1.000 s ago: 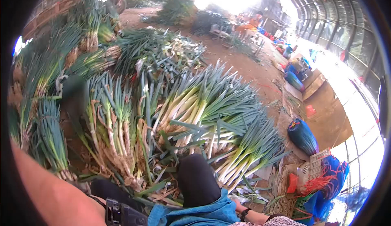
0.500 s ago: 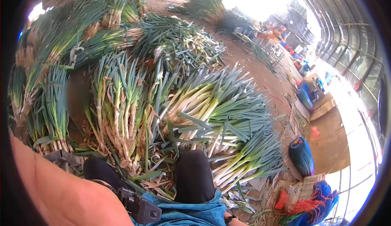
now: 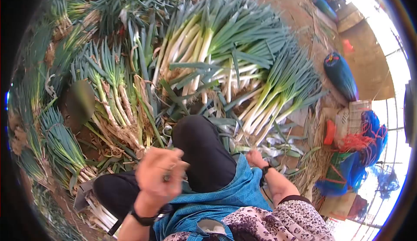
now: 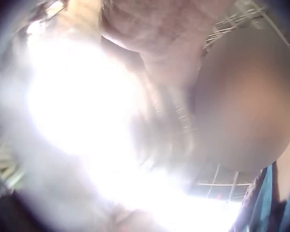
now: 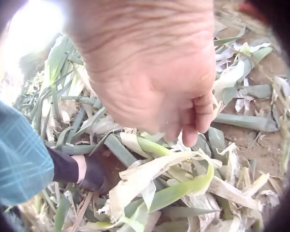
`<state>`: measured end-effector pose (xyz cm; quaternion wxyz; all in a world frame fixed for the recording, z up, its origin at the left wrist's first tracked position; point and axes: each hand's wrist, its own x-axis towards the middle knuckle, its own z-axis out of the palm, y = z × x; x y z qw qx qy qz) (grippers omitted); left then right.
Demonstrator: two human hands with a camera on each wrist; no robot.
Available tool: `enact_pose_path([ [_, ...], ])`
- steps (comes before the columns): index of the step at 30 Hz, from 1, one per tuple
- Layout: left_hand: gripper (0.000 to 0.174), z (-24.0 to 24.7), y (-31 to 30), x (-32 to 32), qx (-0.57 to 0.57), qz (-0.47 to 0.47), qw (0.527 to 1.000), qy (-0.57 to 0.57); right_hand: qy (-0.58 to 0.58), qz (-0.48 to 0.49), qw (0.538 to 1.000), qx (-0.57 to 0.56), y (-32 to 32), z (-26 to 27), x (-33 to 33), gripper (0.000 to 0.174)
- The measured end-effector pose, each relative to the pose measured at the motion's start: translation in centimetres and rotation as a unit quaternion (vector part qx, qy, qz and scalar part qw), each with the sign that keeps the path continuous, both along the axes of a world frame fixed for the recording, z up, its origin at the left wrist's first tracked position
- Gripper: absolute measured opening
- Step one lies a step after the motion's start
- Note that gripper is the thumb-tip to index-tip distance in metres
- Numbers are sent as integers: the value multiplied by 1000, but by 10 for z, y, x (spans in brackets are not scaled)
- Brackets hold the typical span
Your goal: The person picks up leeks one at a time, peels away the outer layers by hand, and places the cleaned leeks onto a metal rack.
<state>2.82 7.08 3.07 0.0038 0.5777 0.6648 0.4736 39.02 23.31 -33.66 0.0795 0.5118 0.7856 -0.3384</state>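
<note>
In the head view my left hand [image 3: 160, 171] is raised in front of my left thigh, blurred, its fingers bent inward; I cannot tell whether it holds anything. Strong glare fills much of the left wrist view, where part of that hand [image 4: 159, 34] shows at the top. My right hand [image 3: 255, 158] hangs beside my right knee, fingers loosely bent. The right wrist view has this hand [image 5: 154, 82] close over stripped, pale-green onion leaves [image 5: 174, 188], gripping none. Ahead of my knees lie long green onions [image 3: 226, 37], with white stalks towards me. More green onions [image 3: 282, 93] fan out at right.
Soil-covered green onions [image 3: 115, 97] lie at left, beside a tied bundle [image 3: 63, 139]. White stalks [image 3: 102, 215] lie by my left leg. On the right stand a dark-blue wrapped bundle [image 3: 341, 76], a crate [image 3: 358, 115] and blue netting with red strings [image 3: 369, 141].
The head view has tilted down. My left arm, earlier stretched out at the left edge, has come in, with its hand now before my thigh. My right hand now shows fully.
</note>
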Motion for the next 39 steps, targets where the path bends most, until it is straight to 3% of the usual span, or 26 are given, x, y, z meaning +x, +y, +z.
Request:
enact_pose_path([
  [3,24,-31,28,46,-24,-145,987,-61,16,78,994,71,41,-25,-9,21],
  [5,26,-51,45,64,-44,-196,979,-22,16,69,988,136,72,-60,-16,18],
  [6,25,-57,48,65,-50,-196,977,69,12,28,986,166,86,-74,-18,18],
  [7,25,-60,50,63,-59,-199,976,66,8,-12,981,196,100,-86,-24,19],
  [9,21,-63,54,59,-12,-197,980,11,6,-183,978,99,119,-18,-66,31],
  [10,19,-63,56,56,-8,-207,978,22,-6,-233,969,81,131,-27,-72,37],
  [15,19,-56,64,51,-58,-209,976,14,-112,-263,958,39,151,-37,-103,40],
  [17,20,-55,67,45,-47,-263,963,19,-134,-286,949,21,154,-34,-116,38],
  [19,21,-55,61,47,-77,-286,955,-8,-134,-318,939,16,153,-30,-117,39],
  [22,20,-62,65,50,-74,-255,964,-17,-75,-266,961,28,155,-27,-109,41],
  [24,19,-66,68,54,-22,-214,977,0,151,-405,874,-220,155,-3,-96,30],
  [25,19,-68,68,54,-15,-213,977,5,242,-434,802,-332,153,4,-90,25],
  [26,19,-68,68,55,-2,-211,977,4,318,-452,753,-357,145,21,-89,20],
  [28,20,-66,68,58,15,-209,978,1,288,-361,861,-215,137,44,-77,18],
  [30,21,-66,66,61,30,-199,979,11,302,-426,841,-143,122,67,-68,22],
  [31,20,-65,65,62,33,-195,980,17,242,-371,897,-6,112,97,-67,22],
  [33,17,-59,63,63,12,-182,983,12,214,-353,910,36,86,147,-59,24],
  [36,9,-43,66,63,-49,-178,983,-15,281,-328,893,126,32,173,-27,20],
  [39,9,-28,75,72,-96,-96,968,-209,260,-299,898,191,-11,213,-7,16],
])
